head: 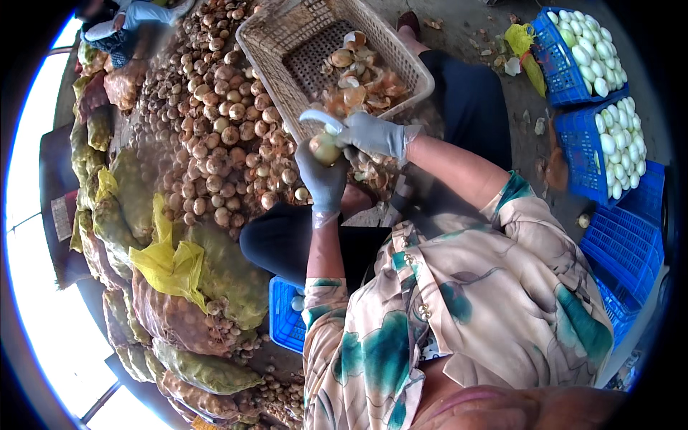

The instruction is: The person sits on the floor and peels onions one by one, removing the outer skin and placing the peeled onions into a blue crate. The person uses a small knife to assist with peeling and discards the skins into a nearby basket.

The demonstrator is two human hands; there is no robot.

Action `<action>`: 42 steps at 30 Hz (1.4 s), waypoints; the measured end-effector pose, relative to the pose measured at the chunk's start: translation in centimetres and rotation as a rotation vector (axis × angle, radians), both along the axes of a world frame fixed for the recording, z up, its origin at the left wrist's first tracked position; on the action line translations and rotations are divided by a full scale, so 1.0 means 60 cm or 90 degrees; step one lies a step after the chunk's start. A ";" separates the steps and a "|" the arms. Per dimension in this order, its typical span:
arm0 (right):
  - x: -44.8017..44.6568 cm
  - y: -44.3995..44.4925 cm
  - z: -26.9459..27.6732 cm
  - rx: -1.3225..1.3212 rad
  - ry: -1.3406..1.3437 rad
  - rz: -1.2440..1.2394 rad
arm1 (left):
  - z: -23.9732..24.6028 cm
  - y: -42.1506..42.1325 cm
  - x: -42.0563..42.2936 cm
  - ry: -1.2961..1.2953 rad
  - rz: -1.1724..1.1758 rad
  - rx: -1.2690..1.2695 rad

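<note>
A yellow-brown onion (325,149) rests in my left hand (321,180), which wears a grey glove. My right hand (373,135), gloved the same way, grips a small knife with a curved pale blade (321,117). The knife's handle is hidden in the fingers, and the blade points left above the onion. Right by the onion, my right fingertips seem to touch it. Just beyond both hands stands a dirty white plastic crate (333,16), tilted in view, with onion skins (371,91) at its near end.
Loose unpeeled onions (226,118) cover the floor to the left, beside mesh sacks (188,322). Blue crates of peeled onions (613,145) stand at right, above stacked blue crates (623,242). Another blue crate (285,317) sits by my left side. A person (129,21) sits at the far upper left.
</note>
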State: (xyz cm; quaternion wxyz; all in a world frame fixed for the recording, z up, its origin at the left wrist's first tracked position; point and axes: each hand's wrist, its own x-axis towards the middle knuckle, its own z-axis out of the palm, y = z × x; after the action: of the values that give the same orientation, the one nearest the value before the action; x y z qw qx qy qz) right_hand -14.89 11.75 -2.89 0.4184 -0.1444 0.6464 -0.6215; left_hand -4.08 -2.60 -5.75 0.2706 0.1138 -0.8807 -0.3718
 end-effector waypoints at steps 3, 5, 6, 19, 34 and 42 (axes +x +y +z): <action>0.017 -0.010 0.014 -0.063 -0.118 -0.242 | 0.023 0.004 -0.007 -0.052 -0.004 -0.109; 0.024 -0.004 0.018 -0.036 -0.131 -0.273 | 0.028 0.013 0.002 -0.032 -0.031 -0.012; 0.021 -0.005 0.003 -0.018 -0.037 -0.303 | 0.032 0.020 0.002 -0.016 -0.043 0.092; 0.021 0.084 0.065 0.060 -0.143 -0.064 | 0.115 0.076 -0.003 0.056 -0.183 0.742; 0.065 0.057 -0.037 0.110 0.091 -0.287 | 0.030 0.065 0.033 -0.048 0.018 0.664; 0.099 0.050 -0.045 0.179 0.560 -0.167 | -0.009 -0.005 0.023 -0.100 0.029 0.570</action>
State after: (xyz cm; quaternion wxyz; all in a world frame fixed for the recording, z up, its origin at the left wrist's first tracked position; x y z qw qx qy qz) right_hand -8.97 14.73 -5.57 0.0389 -0.2531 0.8526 -0.4555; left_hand -2.69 -2.89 -6.30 0.1351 0.2669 -0.6483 -0.7001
